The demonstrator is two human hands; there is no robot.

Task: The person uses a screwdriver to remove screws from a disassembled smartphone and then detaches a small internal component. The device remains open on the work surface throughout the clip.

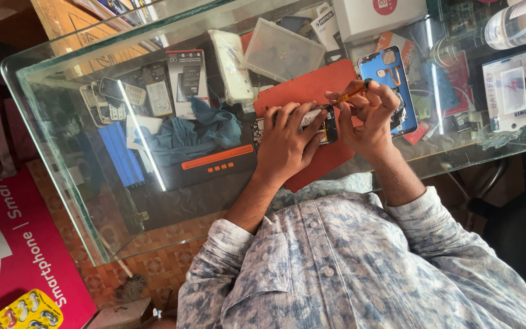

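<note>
Lying flat on the red mat (312,91), the opened phone (324,125) is pinned by left hand (287,143) fingers; the screwdriver (351,93) is pinched by the right hand (369,116). Light, rigid, likely fragile inside; best held by its edges.

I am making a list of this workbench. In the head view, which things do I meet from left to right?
Old keypad phones → blue cloth → left hand on opened phone → right hand with orange screwdriver → blue phone back cover → white battery package.
</note>
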